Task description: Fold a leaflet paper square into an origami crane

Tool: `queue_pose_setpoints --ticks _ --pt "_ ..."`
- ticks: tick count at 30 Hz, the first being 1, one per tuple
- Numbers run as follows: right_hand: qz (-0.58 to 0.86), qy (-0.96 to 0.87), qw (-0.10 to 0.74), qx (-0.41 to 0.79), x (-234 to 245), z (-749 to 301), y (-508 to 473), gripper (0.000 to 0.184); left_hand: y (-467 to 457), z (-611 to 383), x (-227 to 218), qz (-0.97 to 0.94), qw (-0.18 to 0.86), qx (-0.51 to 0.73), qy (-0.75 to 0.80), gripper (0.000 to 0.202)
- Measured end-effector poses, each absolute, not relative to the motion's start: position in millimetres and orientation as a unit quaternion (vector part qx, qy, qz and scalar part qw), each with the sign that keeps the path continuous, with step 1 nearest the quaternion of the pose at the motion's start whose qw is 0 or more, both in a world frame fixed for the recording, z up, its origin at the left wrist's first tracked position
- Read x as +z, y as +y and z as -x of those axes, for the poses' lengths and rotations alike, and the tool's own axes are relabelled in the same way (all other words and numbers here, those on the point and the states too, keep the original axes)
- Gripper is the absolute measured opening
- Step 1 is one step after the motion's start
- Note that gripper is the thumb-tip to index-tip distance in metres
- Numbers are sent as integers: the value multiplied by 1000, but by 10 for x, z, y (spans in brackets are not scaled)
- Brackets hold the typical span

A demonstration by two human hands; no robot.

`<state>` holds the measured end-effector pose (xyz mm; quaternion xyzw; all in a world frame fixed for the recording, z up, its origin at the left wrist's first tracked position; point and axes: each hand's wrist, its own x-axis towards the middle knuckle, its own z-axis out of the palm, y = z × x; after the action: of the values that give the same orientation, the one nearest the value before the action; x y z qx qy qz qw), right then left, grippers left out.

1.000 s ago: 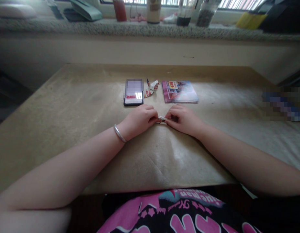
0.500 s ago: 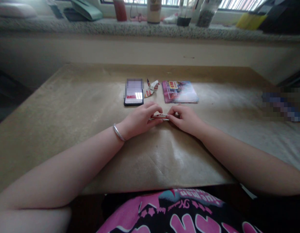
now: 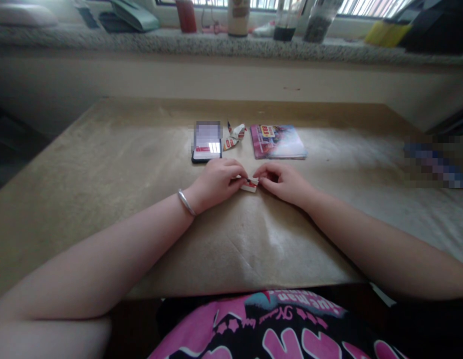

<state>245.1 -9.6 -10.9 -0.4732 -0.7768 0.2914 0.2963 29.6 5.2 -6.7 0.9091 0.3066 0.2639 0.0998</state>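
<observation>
My left hand (image 3: 215, 182) and my right hand (image 3: 282, 181) meet at the middle of the brown paper-covered table (image 3: 104, 189). Both pinch a small folded piece of printed paper (image 3: 249, 185), white with red marks, which lies low against the table between the fingertips. Most of the paper is hidden by my fingers. A silver bangle (image 3: 186, 202) sits on my left wrist.
Just beyond my hands lie a phone (image 3: 206, 144) with a lit screen, a finished folded paper crane (image 3: 233, 136) and a stack of pink printed sheets (image 3: 277, 141). A stone window ledge (image 3: 231, 45) at the back holds jars and bottles. A blurred object (image 3: 437, 162) lies far right.
The folded paper was lifted slightly between my fingers half a second ago and is now pressed lower, with a white and red corner showing. My hands stayed in the same spot.
</observation>
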Motion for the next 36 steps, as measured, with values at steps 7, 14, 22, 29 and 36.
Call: queue_pose_setpoints --ticks 7,14,22,29,36 --pt "402 -856 295 136 -104 -2450 -119 6 84 -295 -95 -913 55 270 300 11" --pt "361 -905 225 2 -65 -2463 -135 16 44 -290 -69 -931 22 225 287 13" --pt "321 -923 205 -48 -45 -2486 -144 22 6 -250 0 -954 -39 180 236 23" --pt "284 -935 212 -7 -19 -2534 -129 24 13 -229 -17 -951 0 192 241 26" --pt "351 -906 220 87 -20 -2481 -131 20 12 -255 -13 -943 36 188 273 19"
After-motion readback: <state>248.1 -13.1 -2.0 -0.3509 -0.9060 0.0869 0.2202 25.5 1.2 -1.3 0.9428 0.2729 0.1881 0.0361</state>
